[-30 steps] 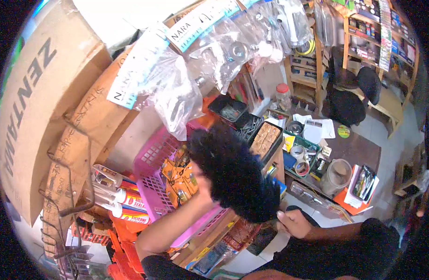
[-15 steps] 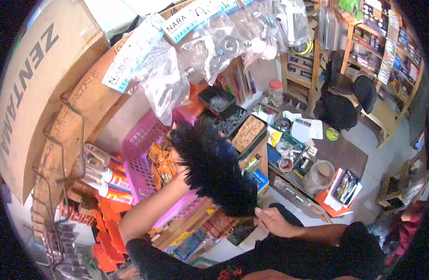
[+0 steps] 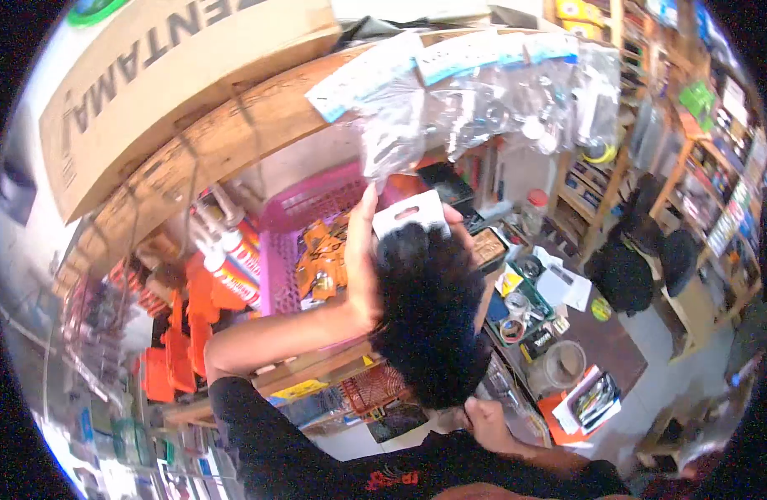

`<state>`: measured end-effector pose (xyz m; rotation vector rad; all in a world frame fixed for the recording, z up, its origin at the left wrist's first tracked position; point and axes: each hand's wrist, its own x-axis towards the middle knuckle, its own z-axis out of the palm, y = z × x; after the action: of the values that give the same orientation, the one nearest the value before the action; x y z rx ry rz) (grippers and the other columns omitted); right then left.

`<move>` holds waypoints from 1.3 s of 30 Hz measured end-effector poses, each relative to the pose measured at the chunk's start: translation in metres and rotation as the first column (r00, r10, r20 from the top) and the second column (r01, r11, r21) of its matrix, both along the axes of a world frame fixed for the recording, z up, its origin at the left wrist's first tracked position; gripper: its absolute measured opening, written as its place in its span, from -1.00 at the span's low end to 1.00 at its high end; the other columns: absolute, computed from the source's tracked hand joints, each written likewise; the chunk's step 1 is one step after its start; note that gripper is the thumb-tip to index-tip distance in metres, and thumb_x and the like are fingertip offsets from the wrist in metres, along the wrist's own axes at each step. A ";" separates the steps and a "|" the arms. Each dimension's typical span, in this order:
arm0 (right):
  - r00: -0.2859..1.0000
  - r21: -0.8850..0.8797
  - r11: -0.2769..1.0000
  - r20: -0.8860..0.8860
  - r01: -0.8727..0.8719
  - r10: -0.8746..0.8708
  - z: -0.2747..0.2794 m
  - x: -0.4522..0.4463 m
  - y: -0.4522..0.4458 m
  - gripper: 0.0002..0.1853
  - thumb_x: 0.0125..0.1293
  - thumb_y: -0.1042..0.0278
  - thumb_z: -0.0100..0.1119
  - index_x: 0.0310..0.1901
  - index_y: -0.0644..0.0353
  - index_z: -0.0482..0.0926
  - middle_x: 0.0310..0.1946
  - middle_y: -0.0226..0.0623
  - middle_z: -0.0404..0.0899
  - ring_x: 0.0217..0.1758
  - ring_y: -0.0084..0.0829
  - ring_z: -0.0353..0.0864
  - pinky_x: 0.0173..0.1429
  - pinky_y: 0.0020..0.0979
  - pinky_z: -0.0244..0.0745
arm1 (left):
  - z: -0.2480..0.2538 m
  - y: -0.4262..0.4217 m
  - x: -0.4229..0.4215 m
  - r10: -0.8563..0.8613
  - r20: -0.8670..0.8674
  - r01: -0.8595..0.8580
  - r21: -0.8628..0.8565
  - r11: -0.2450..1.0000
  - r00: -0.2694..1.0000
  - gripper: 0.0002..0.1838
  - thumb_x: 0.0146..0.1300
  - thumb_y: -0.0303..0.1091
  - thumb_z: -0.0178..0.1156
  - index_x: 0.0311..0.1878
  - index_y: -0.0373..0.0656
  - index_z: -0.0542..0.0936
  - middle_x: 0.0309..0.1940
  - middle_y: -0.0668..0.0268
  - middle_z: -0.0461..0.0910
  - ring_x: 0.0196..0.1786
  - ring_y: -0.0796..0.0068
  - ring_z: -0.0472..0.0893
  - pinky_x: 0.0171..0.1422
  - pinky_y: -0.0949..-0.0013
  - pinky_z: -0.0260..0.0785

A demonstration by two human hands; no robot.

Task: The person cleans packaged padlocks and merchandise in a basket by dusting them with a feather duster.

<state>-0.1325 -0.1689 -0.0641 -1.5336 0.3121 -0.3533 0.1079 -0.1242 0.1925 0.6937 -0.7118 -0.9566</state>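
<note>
A black, bristly brush (image 3: 425, 317) is held upright in front of my chest, with a white card (image 3: 410, 208) with a hang slot at its upper end. My left hand (image 3: 365, 258) is closed around that upper end, thumb on the left and fingertips showing at the right edge of the card. My right hand (image 3: 488, 425) is a fist at the brush's lower end; what its fingers grip there is blurred. Behind the left hand stands a pink plastic basket (image 3: 277, 242) holding several orange packets (image 3: 321, 262).
Clear plastic packets (image 3: 392, 125) hang from a wooden shelf edge (image 3: 225, 125) above, under a large cardboard box (image 3: 183, 92). Orange plastic parts (image 3: 179, 342) and tubes (image 3: 238, 271) are at left. A desk (image 3: 613, 342) at right bears tape rolls, a clear tub (image 3: 558, 367) and a pen tray (image 3: 596, 400).
My left hand has moved up to the brush's top end, where the white card now shows. The brush stands more upright, and the view has swung, shifting the shelf and desk.
</note>
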 end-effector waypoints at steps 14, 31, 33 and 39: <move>0.966 -0.324 0.910 -0.079 -0.259 0.247 0.039 0.007 -0.033 -0.60 0.43 0.14 0.07 -0.43 0.29 0.64 -0.67 -0.23 0.51 -0.59 -0.50 0.45 -0.47 -0.34 0.37 | -0.048 0.112 -0.043 0.499 -0.220 -0.540 -0.463 0.703 0.838 -0.29 0.28 0.40 -0.15 -0.03 -0.14 0.50 -0.24 0.23 0.53 -0.06 0.17 0.52 0.10 0.05 0.34; 0.805 0.257 0.763 0.155 -0.593 0.573 0.178 0.125 -0.089 -0.19 0.37 0.31 0.16 0.50 0.05 -0.15 -0.01 -0.20 0.45 -0.17 -0.42 0.57 -0.24 -0.36 0.59 | -0.245 0.078 -0.201 0.394 -0.841 -0.490 0.183 0.852 0.371 -0.23 0.21 0.42 -0.12 -0.10 -0.23 0.51 -0.29 0.17 0.55 -0.18 0.13 0.55 0.09 -0.04 0.38; 0.855 0.251 0.817 0.171 -0.519 0.490 0.178 0.131 -0.083 -0.19 0.38 0.39 0.09 0.52 -0.01 -0.17 0.31 -0.14 0.26 0.10 -0.29 0.53 -0.06 -0.28 0.61 | -0.263 0.076 -0.233 0.311 -0.879 -0.432 0.137 0.891 0.361 -0.23 0.23 0.41 -0.14 -0.10 -0.25 0.51 -0.30 0.16 0.54 -0.17 0.13 0.54 0.12 -0.01 0.37; 0.882 -0.009 0.929 0.311 -0.369 0.353 0.132 0.088 -0.074 -0.10 0.32 0.31 0.22 0.52 0.05 -0.20 0.47 -0.09 -0.04 0.18 -0.24 0.49 0.06 -0.32 0.56 | -0.301 0.109 -0.300 0.638 -0.758 -0.631 0.431 0.645 0.135 -0.21 0.28 0.40 -0.28 -0.09 -0.26 0.49 -0.30 0.15 0.51 -0.20 0.12 0.55 0.09 -0.06 0.40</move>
<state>-0.0449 -0.2424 0.0683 -1.4248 -0.2115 -0.2794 -0.1918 -0.0150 -0.1090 0.3257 0.5706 -0.3483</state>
